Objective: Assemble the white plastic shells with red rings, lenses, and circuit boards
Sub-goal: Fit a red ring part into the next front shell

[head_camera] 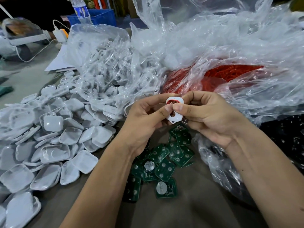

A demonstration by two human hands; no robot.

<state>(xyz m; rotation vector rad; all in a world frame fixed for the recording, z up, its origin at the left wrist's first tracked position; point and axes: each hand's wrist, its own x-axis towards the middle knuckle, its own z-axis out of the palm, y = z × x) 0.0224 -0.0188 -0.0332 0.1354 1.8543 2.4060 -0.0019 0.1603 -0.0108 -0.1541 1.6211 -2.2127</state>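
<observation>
White shell (174, 109), open face up, with a red ring (170, 101) already lying in its upper recess: pinched between both hands just above the heap of green circuit boards (164, 162) and in front of the bag of red rings (213, 76).

Left hand (146, 117): fingers curled round the shell's left edge, thumb pressing on its face. Right hand (205, 112): fingers curled behind the right edge, thumb meeting the left thumb on the face.

Judged step: seating the ring fully in its groove.

- Keep both thumbs low and flat; press along the ring bit by bit, not at one spot only.
- Support the back of the shell with the curled fingers so that the thin plastic does not bend.
- Check for the ring lying level all round, with no loop standing proud; part of it hidden under the thumbs, so cannot tell yet.
- Leave the round hole (172, 115) lower down clear, probably for the lens.
- Only then reach for a board from the heap below; more shells (49, 137) waiting in the pile to the left.
</observation>
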